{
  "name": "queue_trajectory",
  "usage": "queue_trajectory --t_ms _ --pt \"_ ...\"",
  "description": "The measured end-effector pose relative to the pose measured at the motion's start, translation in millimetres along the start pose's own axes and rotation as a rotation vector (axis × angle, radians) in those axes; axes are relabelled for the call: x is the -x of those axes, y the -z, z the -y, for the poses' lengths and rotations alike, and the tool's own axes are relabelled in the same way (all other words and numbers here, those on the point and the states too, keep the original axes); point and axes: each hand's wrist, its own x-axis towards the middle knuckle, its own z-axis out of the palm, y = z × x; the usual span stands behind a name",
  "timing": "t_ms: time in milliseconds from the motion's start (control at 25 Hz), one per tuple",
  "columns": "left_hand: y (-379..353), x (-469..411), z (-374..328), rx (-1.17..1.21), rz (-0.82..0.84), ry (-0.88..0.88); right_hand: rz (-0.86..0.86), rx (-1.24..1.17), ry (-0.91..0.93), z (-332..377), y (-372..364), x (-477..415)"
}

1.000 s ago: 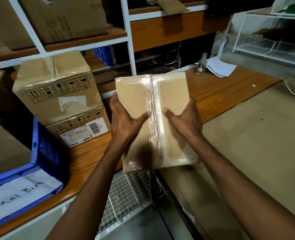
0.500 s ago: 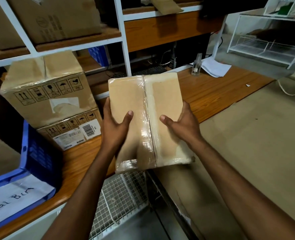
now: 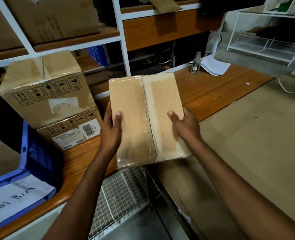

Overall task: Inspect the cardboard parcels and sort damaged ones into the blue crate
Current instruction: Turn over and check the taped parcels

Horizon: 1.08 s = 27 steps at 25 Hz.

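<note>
Wood-grain counter (image 3: 212,94) runs along the back beneath white-framed shelving (image 3: 124,49) fitted with wooden boards. The dim recess behind holds a black keyboard (image 3: 148,70). A flat cardboard sheet (image 3: 247,135) covers the surface at right, 1 white wire rack (image 3: 271,51) stands beyond it, and white wire mesh (image 3: 122,191) sits below the counter edge; light is soft, brighter toward the right.

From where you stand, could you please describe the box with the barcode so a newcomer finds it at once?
Look at the wooden counter, just right of the blue crate, where two cardboard boxes are stacked. It is the lower box, under the upper box; it alone carries a white barcode label.
</note>
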Motion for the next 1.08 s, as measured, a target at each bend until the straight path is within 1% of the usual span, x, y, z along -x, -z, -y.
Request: queue_trajectory --t_ms 40,120,240,280,360,400,440,520,600,680,720,800,840,920,960,1080 --pt "-0.2 3.4 -0.5 -0.019 0.022 -0.004 -0.022 0.053 0.013 -0.1 -1.7 3.3" --pt "0.1 4.7 0.6 -0.047 0.004 -0.008 -0.099 0.122 0.049 -1.4 -4.2 3.5" --pt "0.7 7.0 3.3 -0.156 0.057 -0.017 -0.017 0.183 0.011 -0.9 -7.0 11.4" --pt "-0.7 8.1 3.0 -0.192 0.068 -0.026 -0.019 0.218 0.006 0.4 -8.4 14.7" --pt "-2.1 5.3 2.8 -0.245 0.034 -0.037 -0.07 0.248 0.022 1.5 -10.6 13.2" --pt "-2.4 5.0 2.5 -0.273 0.033 -0.037 -0.049 0.259 0.02 1.7 -10.2 11.8" --pt "-3.2 6.1 1.5 -0.319 0.053 -0.036 0.014 0.274 0.015 2.1 -8.3 12.0" --pt "-7.4 9.9 0.2 -0.486 0.114 -0.04 0.141 0.318 0.008 1.6 -4.8 12.6" --pt "-13.7 12.2 1.8 -0.611 0.101 -0.047 0.116 0.334 0.025 -0.2 -3.6 13.5" --pt "-14.7 9.5 4.3 -0.556 0.083 -0.057 0.088 0.29 0.029 -2.3 -2.8 12.0" --pt "-12.9 7.6 6.4 -0.481 0.088 -0.048 0.113 0.261 0.019 -3.3 -1.5 11.3" --pt "-7.7 6.7 11.5 -0.33 0.086 0.034 0.153 0.217 -0.012 -7.3 0.2 13.8" --pt "-5.4 8.3 14.4 -0.289 0.07 0.086 0.127 0.203 -0.022 -8.8 0.1 16.8" --pt "-5.9 12.5 18.8 -0.296 0.027 0.112 0.047 0.178 -0.023 -10.8 0.2 19.7" --pt "-6.6 13.7 20.5 -0.309 0.012 0.099 0.049 0.176 -0.032 -10.4 0.6 19.4" --pt "-5.9 14.4 20.1 -0.286 0.022 0.076 0.152 0.176 -0.061 -10.0 4.3 17.4"
